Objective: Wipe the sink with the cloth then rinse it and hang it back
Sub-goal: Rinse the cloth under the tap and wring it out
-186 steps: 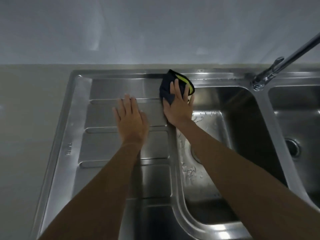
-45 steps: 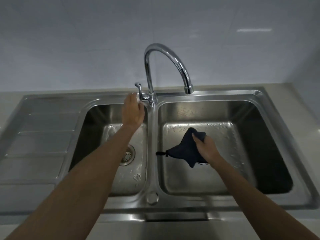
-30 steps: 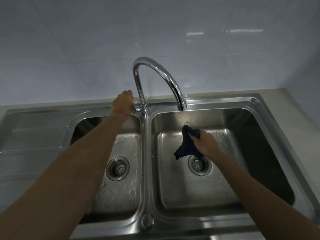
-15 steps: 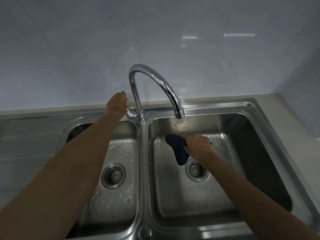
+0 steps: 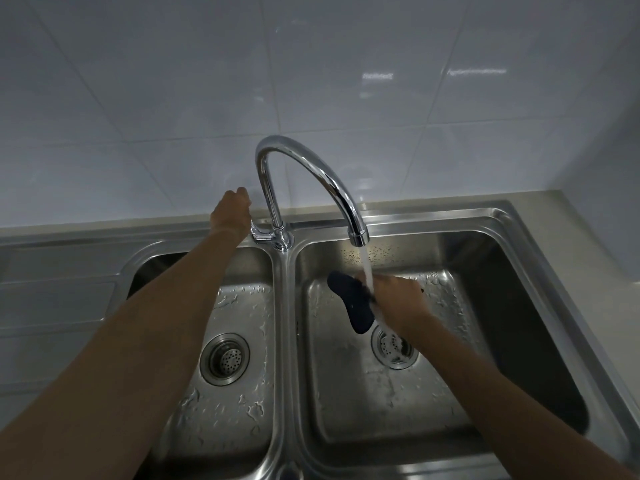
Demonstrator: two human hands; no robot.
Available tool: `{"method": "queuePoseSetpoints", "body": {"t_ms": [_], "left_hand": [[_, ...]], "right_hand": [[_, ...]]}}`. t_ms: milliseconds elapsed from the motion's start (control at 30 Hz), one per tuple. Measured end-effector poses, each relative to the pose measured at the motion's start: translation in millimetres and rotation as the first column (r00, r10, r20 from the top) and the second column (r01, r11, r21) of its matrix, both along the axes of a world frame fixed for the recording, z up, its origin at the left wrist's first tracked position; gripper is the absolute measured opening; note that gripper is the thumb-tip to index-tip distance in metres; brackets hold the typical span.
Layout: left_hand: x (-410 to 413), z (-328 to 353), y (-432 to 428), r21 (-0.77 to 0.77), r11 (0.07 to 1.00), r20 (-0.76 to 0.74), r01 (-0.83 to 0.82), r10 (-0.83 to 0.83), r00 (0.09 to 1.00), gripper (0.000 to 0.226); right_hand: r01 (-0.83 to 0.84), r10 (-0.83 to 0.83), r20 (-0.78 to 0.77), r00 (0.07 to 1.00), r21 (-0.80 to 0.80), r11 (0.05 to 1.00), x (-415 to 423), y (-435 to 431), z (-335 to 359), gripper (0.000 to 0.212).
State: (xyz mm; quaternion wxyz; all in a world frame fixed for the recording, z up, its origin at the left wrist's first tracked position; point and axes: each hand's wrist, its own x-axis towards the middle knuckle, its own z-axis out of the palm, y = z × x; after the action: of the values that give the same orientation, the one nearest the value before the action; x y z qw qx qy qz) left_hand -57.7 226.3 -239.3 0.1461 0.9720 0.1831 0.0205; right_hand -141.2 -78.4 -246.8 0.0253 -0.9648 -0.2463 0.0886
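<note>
Water [image 5: 366,268] runs over cloth [image 5: 356,303] gripped by right fingers [image 5: 382,287]; left fingers [image 5: 241,196] hold tap lever [image 5: 258,233].

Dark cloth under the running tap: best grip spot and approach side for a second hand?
Grip the free lobe of the cloth that droops left of and below the right hand, coming from the left across the divider. The right hand bunches its other end, and the water stream falls beside that hand.
</note>
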Motion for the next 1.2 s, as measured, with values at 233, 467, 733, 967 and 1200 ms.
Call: {"method": "queuePoseSetpoints", "body": {"t_ms": [233,467,733,967,1200], "left_hand": [[-14,5,-24,-0.323,0.923,0.153,-0.207,0.267,0.952,0.039],[-105,-34,-110,-0.635,0.755,0.374,-0.160,0.483,0.792,0.012],[-131,-46,-170,-0.785,-0.218,-0.563,-0.580,-0.141,0.815,0.076],[-115,-37,-178,-0.755,-0.434,-0.568,-0.492,0.059,0.821,0.053],[-110,-34,-185,-0.893,-0.300,-0.385,-0.336,0.121,0.915,0.041]], "right_hand": [[0.017,-0.017,-0.003,1.000,0.047,0.999,-1,-2,-4,0.027],[0.050,-0.062,0.061,0.996,0.179,0.982,-9,-10,-7,0.031],[-0.018,-0.055,0.213,0.975,0.326,0.945,-19,-13,-21,0.040],[-0.248,0.172,0.238,0.956,0.337,0.908,-46,-29,-52,0.073],[0.010,0.046,-0.069,0.997,0.647,0.762,-62,-51,-67,0.057]]}}
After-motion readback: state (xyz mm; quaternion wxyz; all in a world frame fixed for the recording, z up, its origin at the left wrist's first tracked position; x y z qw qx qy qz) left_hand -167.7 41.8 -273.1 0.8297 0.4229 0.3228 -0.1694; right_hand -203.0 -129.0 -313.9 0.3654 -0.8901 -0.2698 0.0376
